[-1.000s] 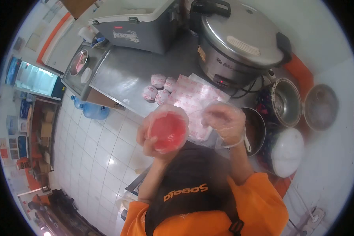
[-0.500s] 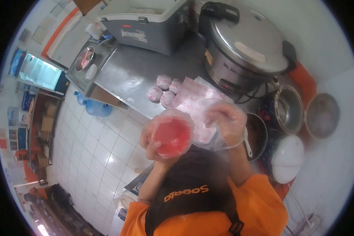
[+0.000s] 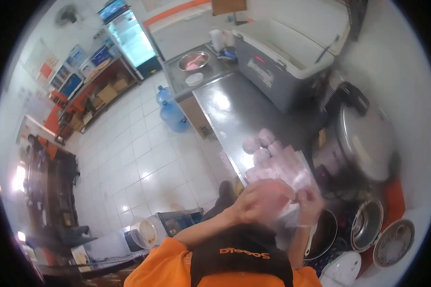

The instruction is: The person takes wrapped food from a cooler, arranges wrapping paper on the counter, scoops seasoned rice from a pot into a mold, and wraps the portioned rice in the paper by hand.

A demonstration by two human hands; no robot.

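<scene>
My left hand (image 3: 246,203) is wrapped round the side of a reddish-pink round bowl (image 3: 273,193), which is blurred and seems tilted. My right hand (image 3: 310,205), in a clear plastic glove, is at the bowl's right rim with its fingers drawn together; blur hides what they pinch. Just beyond the bowl lie sheets of pink-printed wrapping paper (image 3: 289,167) on the steel table (image 3: 220,103). Several round paper-wrapped bundles (image 3: 261,154) sit together at the far edge of the sheets.
A grey cooler (image 3: 268,71) with its lid up stands at the back of the table. To the right are a large rice cooker (image 3: 364,143), a pan (image 3: 324,234) and an uncovered pot (image 3: 367,225). A metal bowl (image 3: 194,61) and water jugs (image 3: 173,115) are farther left.
My view has swung left and up. My right hand, apart from the bowl before, is now at its rim. The bowl, its red inside facing me earlier, has turned.
</scene>
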